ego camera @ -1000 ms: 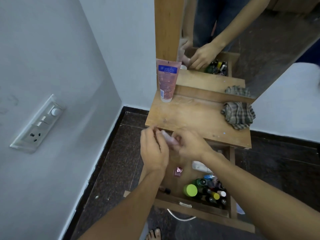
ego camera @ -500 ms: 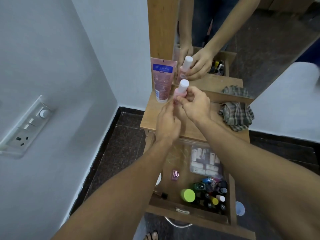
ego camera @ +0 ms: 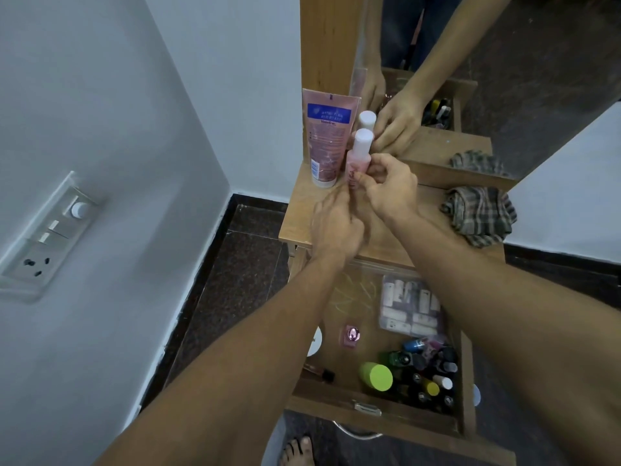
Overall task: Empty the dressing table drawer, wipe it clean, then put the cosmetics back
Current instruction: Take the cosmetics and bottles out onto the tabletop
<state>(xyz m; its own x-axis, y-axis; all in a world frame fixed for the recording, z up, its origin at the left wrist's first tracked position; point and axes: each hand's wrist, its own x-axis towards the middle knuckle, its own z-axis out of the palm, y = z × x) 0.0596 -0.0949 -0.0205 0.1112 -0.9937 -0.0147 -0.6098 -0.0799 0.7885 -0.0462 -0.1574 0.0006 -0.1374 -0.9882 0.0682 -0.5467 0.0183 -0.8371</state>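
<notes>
The right hand [ego camera: 386,190] is pinching a small pink bottle [ego camera: 358,161] with a white cap at its lower body, standing it upright on the wooden surface [ego camera: 423,210] of the dressing table, just beside a pink tube [ego camera: 325,139] that is standing on its cap at about 9 o'clock from the bottle. The left hand [ego camera: 336,227] is reaching in low at the bottle's base with its fingers curled; whether it is touching the bottle I cannot tell.

The bottle is looking light and rigid, probably plastic, smooth enough to slip and narrow enough to tip, so gripping around the body rather than the cap seems the safest hold. The tube would be soft and squeezable, best held low near the cap.

One crumpled checked cloth [ego camera: 479,215] is lying at 3 o'clock on the surface, well apart from the bottle.

The open drawer [ego camera: 465,375], at 6 o'clock below the surface, is holding much yet, so the emptying looks barely begun: one clear pouch of small white tubes [ego camera: 408,307], one small pink bottle with a shiny cap [ego camera: 352,335], one green-lidded container [ego camera: 376,376], one thin vial with a dark cap [ego camera: 319,373], one white round item [ego camera: 315,341] partly hidden by the left forearm, and a tight cluster of small dark bottles [ego camera: 428,375] too crowded for counting.
</notes>
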